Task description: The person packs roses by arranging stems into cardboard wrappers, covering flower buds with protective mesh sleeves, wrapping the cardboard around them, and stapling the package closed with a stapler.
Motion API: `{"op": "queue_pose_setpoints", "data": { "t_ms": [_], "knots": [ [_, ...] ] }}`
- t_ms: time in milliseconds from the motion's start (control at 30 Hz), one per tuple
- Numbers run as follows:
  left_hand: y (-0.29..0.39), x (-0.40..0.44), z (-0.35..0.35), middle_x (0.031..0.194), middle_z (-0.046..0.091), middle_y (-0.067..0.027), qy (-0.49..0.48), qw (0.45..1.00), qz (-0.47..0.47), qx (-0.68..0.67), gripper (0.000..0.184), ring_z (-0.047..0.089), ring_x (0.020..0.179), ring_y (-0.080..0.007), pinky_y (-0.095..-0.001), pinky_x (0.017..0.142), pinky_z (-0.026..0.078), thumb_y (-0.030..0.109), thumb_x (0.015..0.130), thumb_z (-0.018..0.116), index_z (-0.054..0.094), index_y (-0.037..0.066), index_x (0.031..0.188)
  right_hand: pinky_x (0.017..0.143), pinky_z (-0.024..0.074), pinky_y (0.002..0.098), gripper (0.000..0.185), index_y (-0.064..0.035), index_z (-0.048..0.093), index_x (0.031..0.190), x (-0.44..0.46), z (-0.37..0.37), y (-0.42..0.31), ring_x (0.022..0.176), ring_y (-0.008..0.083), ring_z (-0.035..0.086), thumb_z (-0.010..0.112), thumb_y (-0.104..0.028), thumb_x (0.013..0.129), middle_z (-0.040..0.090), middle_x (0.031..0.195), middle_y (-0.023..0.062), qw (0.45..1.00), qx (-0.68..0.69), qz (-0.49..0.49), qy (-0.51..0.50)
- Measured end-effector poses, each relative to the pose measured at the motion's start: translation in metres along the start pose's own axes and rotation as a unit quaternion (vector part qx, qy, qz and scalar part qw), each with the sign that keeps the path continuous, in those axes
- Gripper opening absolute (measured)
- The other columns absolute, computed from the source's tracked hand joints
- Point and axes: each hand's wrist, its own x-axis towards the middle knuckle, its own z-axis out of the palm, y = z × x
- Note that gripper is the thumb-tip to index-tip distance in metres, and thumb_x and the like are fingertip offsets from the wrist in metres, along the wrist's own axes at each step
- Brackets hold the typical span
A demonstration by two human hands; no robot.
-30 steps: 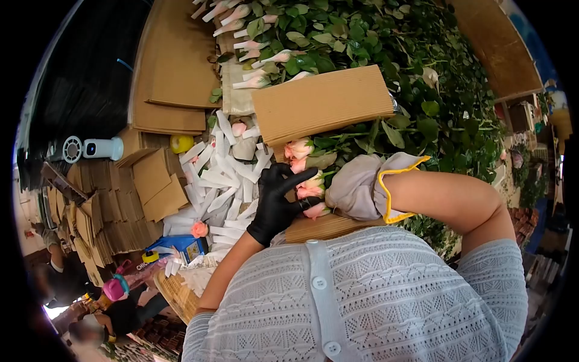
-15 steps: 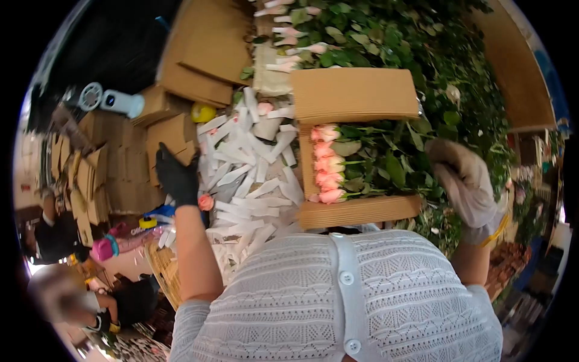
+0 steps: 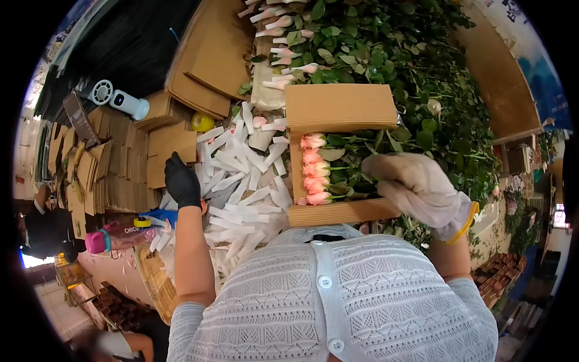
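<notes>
My left hand point(image 3: 183, 182), in a black glove, rests at the lower edge of flat cardboard pieces point(image 3: 171, 148), its fingers loosely bent and a little apart. My right hand point(image 3: 413, 184), in a loose grey glove with a yellow hem, is over the green stems, with its fingers partly curled and the thumb apart from them. Nothing shows in its grip. Left of it, a column of pink roses point(image 3: 316, 169) lies on corrugated cardboard. One cardboard flap point(image 3: 341, 104) covers the area above the blooms; another strip point(image 3: 344, 212) lies below them.
White paper sleeves point(image 3: 241, 160) lie scattered between my hands. Many leafy stems point(image 3: 392, 54) and sleeved pink roses point(image 3: 274, 24) fill the top. At left are stacked cardboard point(image 3: 120, 166), a light blue fan point(image 3: 129, 104), a yellow tape roll point(image 3: 202, 122) and a pink-capped bottle point(image 3: 99, 241). People are at lower left.
Both hands have left the roses and moved apart, my left hand to the cardboard pieces. In the last half second, my right hand has come back leftward over the stems.
</notes>
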Motion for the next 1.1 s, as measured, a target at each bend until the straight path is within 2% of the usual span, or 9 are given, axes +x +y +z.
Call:
{"op": "queue_pose_setpoints", "data": {
  "t_ms": [167,233,300,400,500,567,667,833,1100],
  "knots": [
    [0.012,0.006,-0.024,0.109,0.054,-0.0186,-0.091,0.995,-0.001,0.050,0.061,0.053,0.103,-0.0326,-0.0432,0.073,0.051,0.012,0.083,0.059,0.045,0.023,0.141,0.077,0.0521,0.0394,0.031,0.0029,0.060,0.109,0.000,-0.005,-0.007,0.088,0.0365,0.063,0.059,-0.018,0.086,0.064,0.096,0.0226,0.992,0.045,0.064,-0.099],
    [0.005,0.007,-0.046,0.116,0.056,-0.0206,0.150,0.972,0.082,-0.160,0.049,0.055,0.105,-0.0352,-0.0419,0.076,0.051,0.004,0.086,0.056,0.053,0.014,0.134,0.087,0.0514,0.0389,0.043,0.0031,0.057,0.118,0.001,-0.007,-0.012,0.101,0.0359,0.062,0.063,-0.023,0.084,0.062,0.110,0.0243,0.996,-0.080,0.023,-0.021],
    [0.046,-0.015,-0.110,0.117,0.060,-0.0216,0.038,0.912,-0.020,-0.407,0.035,0.060,0.104,-0.0318,-0.0374,0.080,0.051,-0.001,0.091,0.049,0.060,0.006,0.123,0.094,0.0494,0.0383,0.058,0.0045,0.049,0.129,0.014,-0.002,-0.032,0.110,0.0352,0.059,0.067,-0.024,0.081,0.059,0.120,0.0241,0.990,-0.140,0.019,0.003],
    [0.103,-0.043,-0.157,0.110,0.065,-0.0184,-0.192,0.804,0.160,-0.539,0.027,0.063,0.100,-0.0230,-0.0311,0.086,0.048,0.001,0.091,0.051,0.059,-0.001,0.117,0.094,0.0490,0.0387,0.065,0.0101,0.042,0.132,0.039,0.033,-0.022,0.109,0.0345,0.060,0.063,-0.023,0.081,0.059,0.119,0.0260,0.994,0.041,-0.039,0.098],
    [0.136,-0.008,-0.171,0.110,0.065,-0.0171,-0.334,0.675,0.091,-0.652,0.033,0.063,0.101,-0.0243,-0.0320,0.087,0.048,0.009,0.086,0.065,0.056,-0.003,0.116,0.088,0.0518,0.0351,0.057,0.0078,0.040,0.133,0.048,0.023,-0.007,0.101,0.0321,0.064,0.055,-0.014,0.082,0.061,0.116,0.0239,0.919,0.160,0.306,-0.191],
    [0.116,-0.005,-0.166,0.106,0.064,-0.0159,-0.148,0.829,0.207,-0.498,0.042,0.062,0.097,-0.0287,-0.0347,0.087,0.049,0.013,0.078,0.075,0.059,0.001,0.116,0.071,0.0559,0.0293,0.040,0.0042,0.050,0.124,0.038,0.014,-0.004,0.092,0.0187,0.068,0.053,-0.014,0.088,0.067,0.106,0.0166,0.793,0.475,0.363,-0.121],
    [0.148,-0.011,-0.163,0.118,0.059,-0.0156,-0.257,0.663,0.409,-0.572,0.053,0.057,0.109,-0.0315,-0.0379,0.092,0.046,0.020,0.072,0.079,0.057,0.003,0.118,0.064,0.0534,0.0272,0.038,0.0027,0.055,0.119,0.052,0.034,0.039,0.079,0.0161,0.069,0.059,-0.019,0.087,0.070,0.093,0.0134,0.821,0.268,0.468,-0.187],
    [0.179,-0.034,-0.122,0.141,0.043,-0.0185,-0.298,0.719,0.514,-0.360,0.076,0.039,0.131,-0.0359,-0.0421,0.107,0.035,0.029,0.072,0.076,0.045,-0.002,0.133,0.068,0.0531,0.0407,0.027,-0.0076,0.068,0.087,0.049,0.038,0.014,0.077,0.0297,0.067,0.059,-0.032,0.082,0.068,0.080,0.0143,0.878,-0.280,0.302,-0.245],
    [0.176,-0.045,-0.098,0.136,0.045,-0.0211,-0.293,0.757,0.513,-0.279,0.091,0.039,0.128,-0.0386,-0.0425,0.106,0.036,0.019,0.062,0.083,0.038,-0.002,0.138,0.075,0.0516,0.0424,0.034,-0.0106,0.069,0.095,0.080,0.009,0.012,0.086,0.0330,0.065,0.066,-0.029,0.066,0.067,0.089,0.0156,0.962,-0.123,0.204,-0.136]
  ]
}}
